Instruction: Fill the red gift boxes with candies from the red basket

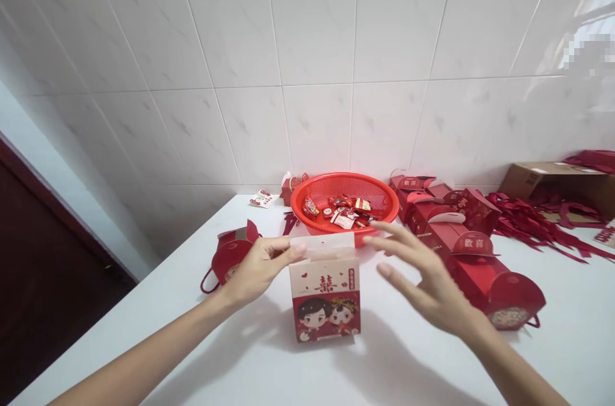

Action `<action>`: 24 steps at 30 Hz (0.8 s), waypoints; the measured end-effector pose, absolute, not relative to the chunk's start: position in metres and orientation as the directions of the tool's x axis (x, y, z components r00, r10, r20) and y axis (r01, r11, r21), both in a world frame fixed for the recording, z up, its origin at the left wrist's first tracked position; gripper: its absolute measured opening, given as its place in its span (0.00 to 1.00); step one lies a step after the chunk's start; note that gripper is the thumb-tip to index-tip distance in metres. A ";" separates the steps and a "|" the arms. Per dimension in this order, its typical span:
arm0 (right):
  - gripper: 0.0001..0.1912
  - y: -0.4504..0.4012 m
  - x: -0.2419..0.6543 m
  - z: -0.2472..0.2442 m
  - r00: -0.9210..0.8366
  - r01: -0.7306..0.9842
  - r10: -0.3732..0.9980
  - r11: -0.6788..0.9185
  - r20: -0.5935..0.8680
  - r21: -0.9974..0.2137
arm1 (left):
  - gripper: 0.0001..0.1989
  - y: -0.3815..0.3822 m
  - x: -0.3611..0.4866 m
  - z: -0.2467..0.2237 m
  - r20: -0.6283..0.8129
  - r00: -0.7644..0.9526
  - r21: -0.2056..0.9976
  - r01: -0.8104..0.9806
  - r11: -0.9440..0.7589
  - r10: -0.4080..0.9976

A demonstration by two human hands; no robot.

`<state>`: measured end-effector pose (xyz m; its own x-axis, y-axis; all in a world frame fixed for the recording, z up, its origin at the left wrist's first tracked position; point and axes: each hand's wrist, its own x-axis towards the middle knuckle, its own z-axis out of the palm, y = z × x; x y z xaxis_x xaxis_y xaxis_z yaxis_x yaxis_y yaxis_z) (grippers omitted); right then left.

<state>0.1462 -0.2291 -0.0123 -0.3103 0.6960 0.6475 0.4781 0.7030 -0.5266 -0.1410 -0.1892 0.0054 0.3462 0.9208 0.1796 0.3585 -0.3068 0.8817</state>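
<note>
A red and cream paper gift box (325, 300) with two cartoon figures on its front stands upright on the white table, its top flaps raised. My left hand (262, 268) pinches the upper left edge of this box between thumb and fingers. To the right of the box, my right hand (418, 271) is open, fingers spread, apart from the box or barely at its top right edge. Behind the box sits a red plastic colander (300, 217) with several wrapped candies (343, 211) in it.
Several red gift boxes (494, 284) stand in a group at the right. One red box (230, 255) is at the left. Dark red ribbons (523, 220) lie by a cardboard carton (533, 178). A printed card (263, 199) lies near the tiled wall (317, 124).
</note>
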 end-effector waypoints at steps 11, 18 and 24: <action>0.18 -0.241 0.109 -0.041 -0.329 0.242 0.853 0.490 0.405 -0.837 | 0.24 -0.192 -0.127 -0.010 -0.014 0.524 0.953 0.265 -0.148 0.851; 0.23 -0.241 0.103 -0.041 -0.166 0.187 0.926 0.368 0.340 -0.911 | 0.23 -0.199 -0.112 -0.008 -0.016 0.511 0.971 0.212 -0.108 0.860; 0.14 -0.243 0.112 -0.036 -0.153 0.240 0.932 0.357 0.328 -0.903 | 0.17 -0.199 -0.109 -0.004 0.061 0.512 0.934 0.273 -0.230 0.857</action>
<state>0.1116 -0.2428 -0.0362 -0.1532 0.9323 0.3277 0.2403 0.3568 -0.9027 -0.1092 -0.1994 -0.0035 0.5119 0.8569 0.0608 0.2734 -0.2296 0.9341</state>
